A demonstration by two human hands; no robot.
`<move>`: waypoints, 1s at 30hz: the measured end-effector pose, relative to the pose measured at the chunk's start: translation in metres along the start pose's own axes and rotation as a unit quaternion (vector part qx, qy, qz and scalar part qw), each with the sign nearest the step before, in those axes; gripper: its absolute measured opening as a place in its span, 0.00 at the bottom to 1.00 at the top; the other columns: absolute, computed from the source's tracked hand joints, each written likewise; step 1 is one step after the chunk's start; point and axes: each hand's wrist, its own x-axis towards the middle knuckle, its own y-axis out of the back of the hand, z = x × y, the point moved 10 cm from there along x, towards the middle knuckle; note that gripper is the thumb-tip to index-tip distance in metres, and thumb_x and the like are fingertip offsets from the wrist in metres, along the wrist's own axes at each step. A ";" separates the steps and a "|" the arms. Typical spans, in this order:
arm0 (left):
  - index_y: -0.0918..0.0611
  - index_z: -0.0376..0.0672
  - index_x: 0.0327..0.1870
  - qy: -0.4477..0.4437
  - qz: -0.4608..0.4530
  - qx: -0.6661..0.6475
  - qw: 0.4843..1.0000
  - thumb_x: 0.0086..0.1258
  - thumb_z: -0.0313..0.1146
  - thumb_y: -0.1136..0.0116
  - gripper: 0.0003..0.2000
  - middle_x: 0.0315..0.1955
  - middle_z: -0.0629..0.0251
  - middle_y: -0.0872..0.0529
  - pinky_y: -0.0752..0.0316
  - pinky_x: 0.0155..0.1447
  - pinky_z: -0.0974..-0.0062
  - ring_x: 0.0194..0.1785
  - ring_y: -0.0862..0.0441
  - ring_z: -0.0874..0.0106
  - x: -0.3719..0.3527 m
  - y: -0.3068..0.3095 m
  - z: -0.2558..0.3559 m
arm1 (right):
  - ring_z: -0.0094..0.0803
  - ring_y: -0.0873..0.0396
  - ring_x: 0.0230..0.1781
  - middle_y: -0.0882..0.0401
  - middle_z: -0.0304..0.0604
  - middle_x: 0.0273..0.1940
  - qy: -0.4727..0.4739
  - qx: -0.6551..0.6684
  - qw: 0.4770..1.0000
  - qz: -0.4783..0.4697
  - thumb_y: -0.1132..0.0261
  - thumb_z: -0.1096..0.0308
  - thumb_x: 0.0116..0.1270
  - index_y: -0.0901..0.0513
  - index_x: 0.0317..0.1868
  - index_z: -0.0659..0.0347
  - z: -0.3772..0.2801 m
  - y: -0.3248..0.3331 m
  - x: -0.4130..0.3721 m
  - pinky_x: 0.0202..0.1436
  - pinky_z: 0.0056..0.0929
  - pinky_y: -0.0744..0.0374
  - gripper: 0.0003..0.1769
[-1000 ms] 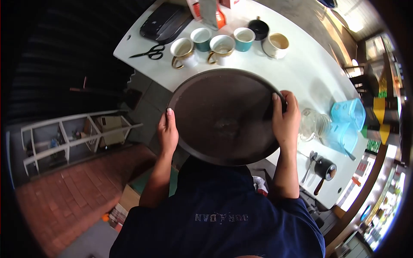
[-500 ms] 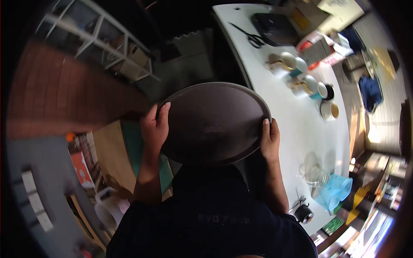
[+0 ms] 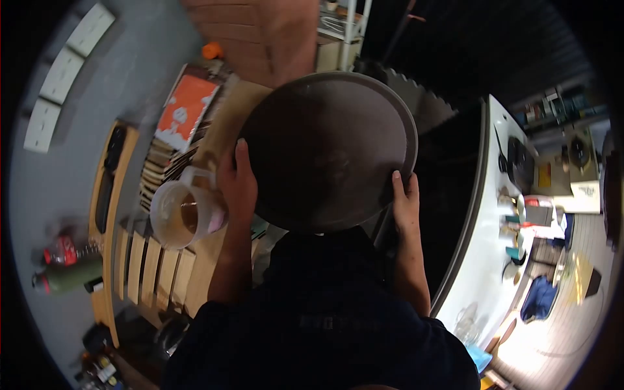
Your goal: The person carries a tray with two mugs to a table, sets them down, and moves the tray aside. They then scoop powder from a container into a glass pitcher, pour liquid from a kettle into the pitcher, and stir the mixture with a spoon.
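Observation:
A dark brown round serving tray (image 3: 331,149) is held out before my body, its raised rim turned up and nothing on its surface. My left hand (image 3: 239,179) grips the tray's left edge, thumb on top and fingers out of sight beneath. On the opposite edge my right hand (image 3: 406,198) holds the rim, its thumb also lying over it. Below and left of my left hand stands a translucent plastic pitcher (image 3: 181,216) with some brown liquid inside.
To the right runs a white counter (image 3: 465,253) with several cups (image 3: 513,250), a glass vessel (image 3: 465,322) and a black tray (image 3: 519,162). At left are a wooden slatted bench (image 3: 156,270), an orange-and-white packet (image 3: 187,110) and bottles (image 3: 65,250).
My view has swung left, so the counter now lies farther right and the pitcher and slatted bench have come into fuller sight. Both hands still hold the tray.

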 end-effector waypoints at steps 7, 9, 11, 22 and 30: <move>0.23 0.33 0.37 0.110 0.032 -0.063 0.991 0.75 0.41 0.51 0.17 0.32 0.64 0.19 0.30 0.47 0.76 0.38 0.25 0.75 0.001 0.034 -0.079 | 0.29 0.25 0.50 0.22 0.46 0.49 0.036 -0.040 0.998 -0.040 0.41 0.61 0.71 0.29 0.57 0.66 -0.005 -0.072 0.064 0.56 0.26 0.29 0.21; 0.24 0.33 0.40 0.117 0.056 -0.059 0.990 0.75 0.41 0.50 0.15 0.35 0.63 0.19 0.30 0.48 0.76 0.39 0.25 0.74 0.000 0.034 -0.081 | 0.30 0.25 0.50 0.22 0.46 0.50 0.043 -0.070 0.994 -0.066 0.40 0.61 0.71 0.30 0.58 0.65 0.000 -0.095 0.090 0.55 0.26 0.29 0.21; 0.25 0.34 0.43 0.126 0.081 -0.051 0.987 0.75 0.41 0.49 0.15 0.37 0.61 0.19 0.30 0.49 0.77 0.41 0.24 0.74 0.004 0.034 -0.091 | 0.31 0.24 0.49 0.21 0.46 0.49 0.051 -0.094 0.991 -0.081 0.38 0.61 0.69 0.30 0.58 0.64 -0.001 -0.118 0.114 0.53 0.27 0.27 0.23; 0.33 0.35 0.63 0.280 0.178 -0.114 0.937 0.67 0.33 0.41 0.25 0.50 0.56 0.21 0.30 0.57 0.74 0.53 0.24 0.68 -0.001 0.003 -0.226 | 0.37 0.24 0.51 0.22 0.51 0.51 0.053 -0.195 0.925 -0.323 0.34 0.59 0.64 0.29 0.59 0.65 0.053 -0.265 0.247 0.56 0.31 0.27 0.27; 0.38 0.27 0.66 0.313 0.210 -0.027 0.926 0.59 0.30 0.38 0.34 0.53 0.49 0.22 0.29 0.59 0.72 0.55 0.23 0.64 -0.005 0.023 -0.253 | 0.51 0.36 0.67 0.35 0.61 0.64 0.066 -0.321 0.826 -0.459 0.33 0.49 0.58 0.34 0.67 0.67 0.086 -0.343 0.258 0.68 0.40 0.36 0.43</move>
